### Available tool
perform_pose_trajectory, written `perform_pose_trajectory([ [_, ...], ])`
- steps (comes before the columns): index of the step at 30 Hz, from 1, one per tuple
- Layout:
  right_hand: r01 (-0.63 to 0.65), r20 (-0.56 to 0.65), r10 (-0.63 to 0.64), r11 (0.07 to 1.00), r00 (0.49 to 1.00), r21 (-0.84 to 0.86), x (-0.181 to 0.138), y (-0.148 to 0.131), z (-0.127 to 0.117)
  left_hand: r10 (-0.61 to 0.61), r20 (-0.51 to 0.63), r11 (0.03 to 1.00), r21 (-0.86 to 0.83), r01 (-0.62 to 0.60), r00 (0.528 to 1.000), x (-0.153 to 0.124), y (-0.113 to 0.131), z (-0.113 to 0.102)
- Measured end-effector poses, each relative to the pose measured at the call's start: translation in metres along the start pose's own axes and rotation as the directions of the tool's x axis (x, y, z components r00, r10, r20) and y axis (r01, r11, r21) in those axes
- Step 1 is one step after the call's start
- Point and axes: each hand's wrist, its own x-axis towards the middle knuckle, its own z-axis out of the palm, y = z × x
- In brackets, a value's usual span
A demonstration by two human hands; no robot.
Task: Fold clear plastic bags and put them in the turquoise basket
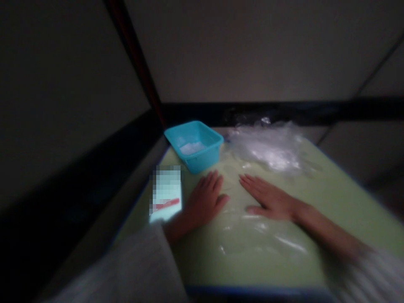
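My left hand (206,197) lies flat on the table, fingers stretched forward and thumb out to the right. My right hand (268,198) also rests flat, its fingers pointing up and to the left. Under and between both hands spreads a clear plastic bag or sheet (260,229), its edges hard to make out. Just beyond my left fingertips stands a turquoise plastic basin (203,162) with something white (192,147) at its bottom. The picture is dim and somewhat blurred.
A heap of crumpled clear plastic (268,147) lies at the back right. Left of my left hand is a bright, partly pixelated rectangle (167,189) with a red strip (167,204) across it. The yellow-green table (252,269) has a blue edge; walls stand behind and left.
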Motion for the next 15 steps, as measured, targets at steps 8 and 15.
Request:
perform_pose_trajectory([
  [8, 0.183, 0.072, -0.19, 0.978, 0.979, 0.096, 0.0, -0.005, -0.013, 0.053, -0.097, 0.996, -0.061, -0.06, 0.994, 0.003, 0.0, -0.009],
  [15, 0.296, 0.113, -0.321, 0.935, 0.94, 0.193, 0.005, -0.025, -0.019, 0.117, -0.061, 0.991, -0.064, -0.121, 0.991, 0.002, 0.001, -0.009],
])
